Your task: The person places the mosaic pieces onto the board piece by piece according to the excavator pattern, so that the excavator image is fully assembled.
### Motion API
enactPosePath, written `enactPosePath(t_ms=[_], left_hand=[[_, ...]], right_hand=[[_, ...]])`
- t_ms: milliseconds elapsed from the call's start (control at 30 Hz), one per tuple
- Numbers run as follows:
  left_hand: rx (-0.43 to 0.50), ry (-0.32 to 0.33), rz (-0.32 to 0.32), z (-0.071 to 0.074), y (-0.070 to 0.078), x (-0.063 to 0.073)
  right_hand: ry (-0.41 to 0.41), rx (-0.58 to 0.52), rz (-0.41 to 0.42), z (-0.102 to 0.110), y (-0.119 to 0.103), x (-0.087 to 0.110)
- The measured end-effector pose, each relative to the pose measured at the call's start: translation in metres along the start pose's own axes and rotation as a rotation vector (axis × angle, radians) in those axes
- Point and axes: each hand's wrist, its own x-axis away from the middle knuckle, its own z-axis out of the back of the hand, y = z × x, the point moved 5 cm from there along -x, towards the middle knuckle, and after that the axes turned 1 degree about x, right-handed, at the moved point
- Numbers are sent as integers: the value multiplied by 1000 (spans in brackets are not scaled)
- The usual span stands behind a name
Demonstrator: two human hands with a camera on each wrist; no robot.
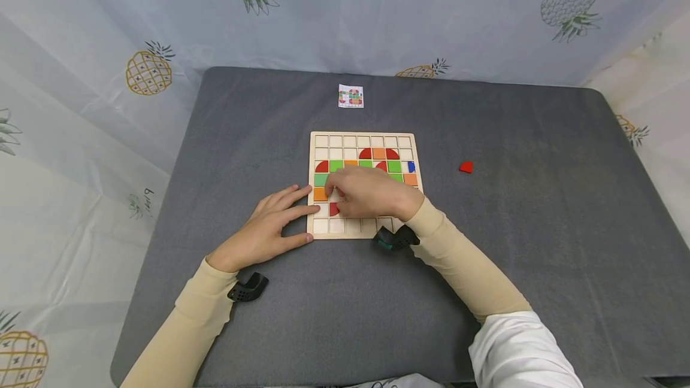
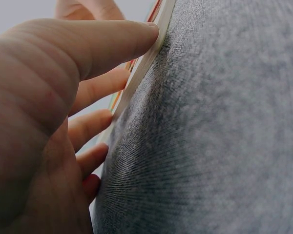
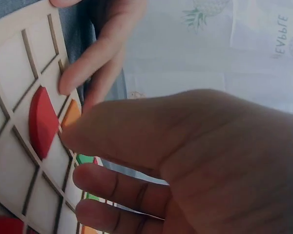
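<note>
A wooden grid board (image 1: 353, 235) lies on the table, with coloured pieces in several of its squares. My left hand (image 1: 264, 229) rests at the board's left side, fingers spread, fingertips on its edge; the thumb (image 2: 132, 41) lies along that edge in the left wrist view. Over the middle of the board is my right hand (image 1: 372, 190), fingers bent, with a gap showing between index finger and thumb. Close by its thumb tip, a red quarter-circle piece (image 3: 43, 124) sits in a square beside an orange piece (image 3: 71, 115). The right hand covers part of the board.
One loose red piece (image 1: 466, 167) lies on the grey table to the right of the board. Behind the board is a small pattern card (image 1: 351, 96) with coloured shapes. A white curtain (image 1: 404, 11) with pineapple prints hangs past the table's far edge.
</note>
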Motion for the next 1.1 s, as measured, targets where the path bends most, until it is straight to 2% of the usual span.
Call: enactPosePath(t_ms=[167, 333, 433, 600, 833, 967, 1100], left_hand=[[-5, -4, 2, 0, 0, 0], [0, -4, 12, -1, -1, 0], [3, -2, 17, -1, -1, 0], [12, -14, 37, 0, -1, 0], [-1, -28, 25, 1, 1, -1], [1, -21, 21, 1, 1, 0], [1, -1, 11, -2, 1, 0]], right_hand=[[61, -25, -36, 19, 13, 8], [179, -45, -108, 46, 45, 21], [222, -88, -194, 59, 69, 32], [241, -168, -348, 74, 108, 54], [293, -199, -618, 91, 170, 114], [297, -238, -650, 91, 195, 132], [340, -259, -640, 90, 207, 141]])
